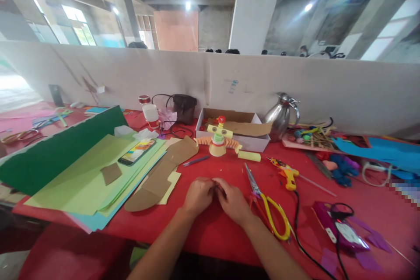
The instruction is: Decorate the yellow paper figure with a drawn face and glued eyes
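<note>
My left hand (pixel 197 195) and my right hand (pixel 233 202) meet at the fingertips over the red table (pixel 210 227). Both are curled closed, pinching something small between them that I cannot make out. Just beyond them stands a yellow paper figure (pixel 218 140) with orange pleated arms. Yellow-handled scissors (pixel 267 203) lie right of my right hand. A yellow glue gun (pixel 286 174) lies further right with its black cable trailing toward me.
Green and light-green paper sheets (pixel 82 170) with a phone (pixel 137 152) on them lie at left, brown cardboard cut-outs (pixel 160 175) beside them. A cardboard box (pixel 232 129), a steel jug (pixel 281 116) and a white partition wall (pixel 210 78) stand behind. Craft bits clutter the right.
</note>
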### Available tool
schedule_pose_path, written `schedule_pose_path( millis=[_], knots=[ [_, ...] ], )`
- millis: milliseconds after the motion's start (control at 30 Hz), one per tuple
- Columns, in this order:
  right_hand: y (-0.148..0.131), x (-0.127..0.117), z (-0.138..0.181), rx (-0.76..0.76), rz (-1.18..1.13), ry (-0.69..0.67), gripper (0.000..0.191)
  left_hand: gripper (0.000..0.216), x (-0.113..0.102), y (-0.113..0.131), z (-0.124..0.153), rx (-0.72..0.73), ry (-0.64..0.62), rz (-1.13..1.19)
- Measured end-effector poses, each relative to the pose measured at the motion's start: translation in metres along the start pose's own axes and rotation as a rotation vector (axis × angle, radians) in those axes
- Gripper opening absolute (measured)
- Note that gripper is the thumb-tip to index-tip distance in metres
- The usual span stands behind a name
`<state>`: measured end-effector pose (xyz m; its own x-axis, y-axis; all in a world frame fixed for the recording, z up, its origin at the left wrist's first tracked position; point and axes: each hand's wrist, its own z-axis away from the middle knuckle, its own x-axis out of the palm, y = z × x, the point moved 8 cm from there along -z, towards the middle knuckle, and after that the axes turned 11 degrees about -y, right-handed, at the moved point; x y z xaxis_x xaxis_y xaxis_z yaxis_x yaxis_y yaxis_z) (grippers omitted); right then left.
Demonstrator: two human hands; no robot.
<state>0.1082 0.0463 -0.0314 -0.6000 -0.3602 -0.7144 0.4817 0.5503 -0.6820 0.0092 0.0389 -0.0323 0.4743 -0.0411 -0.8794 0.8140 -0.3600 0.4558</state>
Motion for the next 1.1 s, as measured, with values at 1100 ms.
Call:
schedule_pose_path(
  millis=[1100],
  knots=[
    [0.004, 0.010, 0.000, 0.017, 0.086, -0.055, 0.023, 0.042, -0.002, -0.002, 0.031, -0.017, 0.125, 0.212]
  ],
)
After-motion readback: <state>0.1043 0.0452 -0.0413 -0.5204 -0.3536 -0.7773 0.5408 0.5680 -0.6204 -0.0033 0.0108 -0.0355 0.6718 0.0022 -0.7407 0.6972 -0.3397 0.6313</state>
